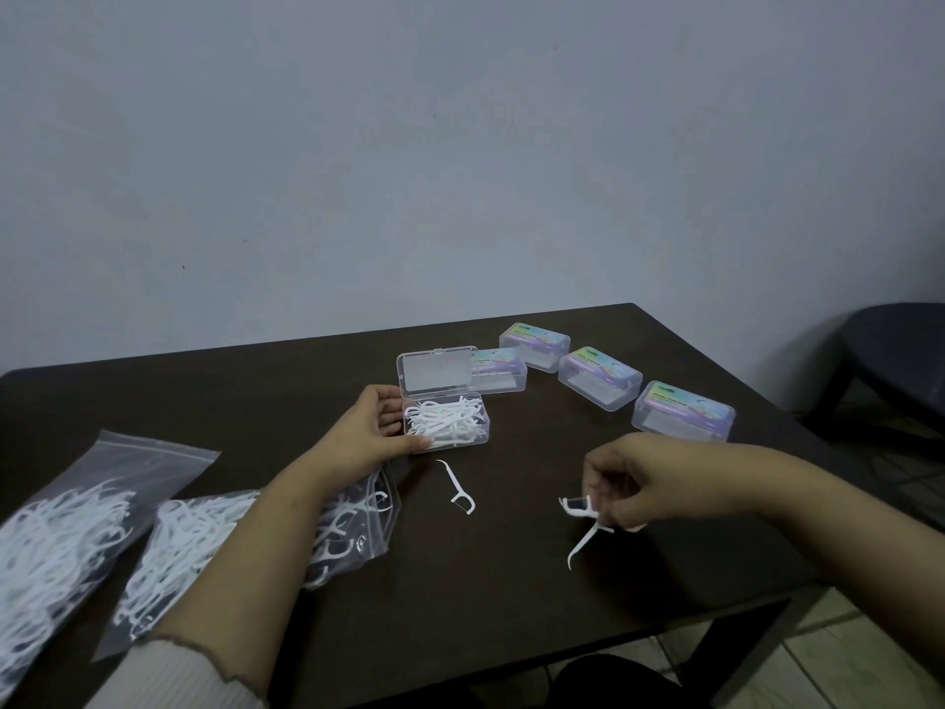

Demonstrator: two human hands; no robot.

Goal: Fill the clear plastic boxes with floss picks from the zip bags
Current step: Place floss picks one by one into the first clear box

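My left hand (381, 427) cupping the one open box (446, 424) of picks, my right hand (626, 486) pinching perhaps two floss picks (583, 524), one loose pick (457, 488) on the table (511, 580), four closed boxes (599, 382) behind, two zip bags (76, 529) left.

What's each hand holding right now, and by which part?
Right hand pinches a floss pick near its head end, handle pointing down. Left hand grips the open clear box by its left end.
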